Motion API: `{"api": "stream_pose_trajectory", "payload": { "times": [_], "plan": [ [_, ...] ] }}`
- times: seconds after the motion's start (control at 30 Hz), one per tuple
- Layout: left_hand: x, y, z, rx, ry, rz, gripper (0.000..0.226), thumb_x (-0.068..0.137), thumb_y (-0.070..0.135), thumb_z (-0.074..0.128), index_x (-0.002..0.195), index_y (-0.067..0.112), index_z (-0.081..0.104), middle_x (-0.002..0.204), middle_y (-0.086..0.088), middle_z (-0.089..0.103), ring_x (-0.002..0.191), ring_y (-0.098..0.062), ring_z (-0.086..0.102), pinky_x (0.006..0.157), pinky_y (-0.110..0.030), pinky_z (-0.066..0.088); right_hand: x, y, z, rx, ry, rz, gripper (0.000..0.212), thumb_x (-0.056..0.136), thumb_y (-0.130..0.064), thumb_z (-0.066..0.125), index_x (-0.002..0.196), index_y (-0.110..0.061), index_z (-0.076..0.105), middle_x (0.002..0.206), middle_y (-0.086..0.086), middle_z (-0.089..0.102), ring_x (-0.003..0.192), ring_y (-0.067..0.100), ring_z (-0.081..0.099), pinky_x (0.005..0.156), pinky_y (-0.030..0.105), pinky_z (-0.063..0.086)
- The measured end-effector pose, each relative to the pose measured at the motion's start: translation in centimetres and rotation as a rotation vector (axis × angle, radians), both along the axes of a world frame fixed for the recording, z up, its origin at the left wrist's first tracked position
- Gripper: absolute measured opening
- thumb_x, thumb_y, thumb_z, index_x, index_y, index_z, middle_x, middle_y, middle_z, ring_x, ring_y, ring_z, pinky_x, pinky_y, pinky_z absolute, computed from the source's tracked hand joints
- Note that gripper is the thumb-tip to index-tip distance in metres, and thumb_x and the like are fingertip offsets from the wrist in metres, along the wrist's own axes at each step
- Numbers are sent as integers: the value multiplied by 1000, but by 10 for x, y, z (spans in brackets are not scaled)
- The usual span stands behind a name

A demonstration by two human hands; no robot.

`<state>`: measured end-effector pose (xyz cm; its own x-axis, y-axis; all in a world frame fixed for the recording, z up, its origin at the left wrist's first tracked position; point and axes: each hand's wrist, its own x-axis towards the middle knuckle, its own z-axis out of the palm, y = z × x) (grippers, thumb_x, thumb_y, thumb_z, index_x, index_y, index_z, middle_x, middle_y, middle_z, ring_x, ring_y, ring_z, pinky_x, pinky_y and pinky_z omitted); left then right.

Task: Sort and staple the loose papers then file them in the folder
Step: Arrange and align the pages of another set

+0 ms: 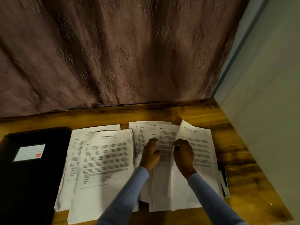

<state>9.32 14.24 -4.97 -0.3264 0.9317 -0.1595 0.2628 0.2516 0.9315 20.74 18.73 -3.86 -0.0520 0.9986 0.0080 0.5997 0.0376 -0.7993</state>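
**Pages pinched mid-sort — slips likely**

A printed page [167,143] is pinched by the left hand [151,155] at one edge and by the right hand [183,155] at the other, over the fanned right pile [194,151] on the desk [227,114]. The sorted pile [103,159] lies beside the shut folder [29,168]; a stapler [224,181], half hidden, is seen at the right. Sheets could be dragged along together — sets would then be mixed, or pages creased.

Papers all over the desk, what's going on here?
A person is sorting loose papers on a wooden desk. Both the left hand and the right hand are pinching sheets in the right-hand pile. A sorted stack lies beside a closed black folder; a stapler waits at the right edge.
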Motion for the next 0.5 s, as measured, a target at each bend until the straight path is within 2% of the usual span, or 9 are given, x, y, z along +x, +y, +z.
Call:
{"api": "stream_pose_trajectory", "payload": {
  "times": [0.07, 0.13, 0.2, 0.27, 0.3, 0.4, 0.5],
  "plan": [
    [-3, 2, -3, -1, -36, 51, 38, 91, 2, 51, 127, 12, 41, 130, -6, 55, 122, -19, 51, 91, -19, 46, 0, 3, -1, -45, -60, 42, 5, 91, -17, 54, 87, -19, 53, 101, 11, 64, 93, 29, 63, 81, 42, 56],
    [-6, 5, -4, 13, -94, 117, 39, 90, 3, 53, 125, 15, 41, 117, -3, 61, 108, -14, 59, 79, -11, 48, -1, 5, -1, -84, -161, 100, 24, 91, -36, 53, 87, -14, 63, 98, 7, 67, 89, 23, 65, 78, 34, 56],
    [-6, 8, 1, 35, -242, 138, 39, 90, -5, 49, 121, 18, 40, 102, -1, 62, 86, -12, 61, 63, -10, 48, -6, 6, 2, -115, -240, 176, 41, 87, -52, 52, 79, -16, 69, 85, 1, 69, 79, 17, 65, 69, 26, 52],
    [-6, 9, 5, 33, -313, 134, 40, 89, -12, 44, 119, 15, 39, 96, 0, 58, 73, -10, 55, 52, -10, 45, -11, 8, 3, -140, -232, 214, 35, 85, -50, 57, 84, -18, 71, 84, -1, 69, 79, 17, 65, 67, 23, 48],
    [-7, 9, 5, 35, -328, 139, 41, 88, -13, 45, 120, 12, 40, 100, -1, 58, 77, -10, 55, 53, -10, 46, -14, 8, 4, -143, -242, 234, 28, 86, -43, 59, 87, -17, 71, 88, 0, 70, 83, 18, 65, 69, 24, 48],
    [-10, 4, -1, 73, -377, 181, 35, 89, -7, 51, 118, 13, 44, 119, -4, 55, 101, -9, 56, 70, -13, 53, -19, 10, 4, -156, -338, 244, 14, 89, -22, 59, 92, -12, 68, 97, 6, 69, 91, 23, 65, 78, 27, 50],
    [-11, -5, -3, 62, -305, 155, 32, 92, -4, 48, 119, 13, 43, 117, 3, 52, 101, -1, 53, 71, -8, 50, -18, 9, 4, -150, -235, 189, 8, 89, -17, 58, 95, -13, 59, 95, 6, 65, 92, 24, 64, 80, 30, 53]
  ]
}}
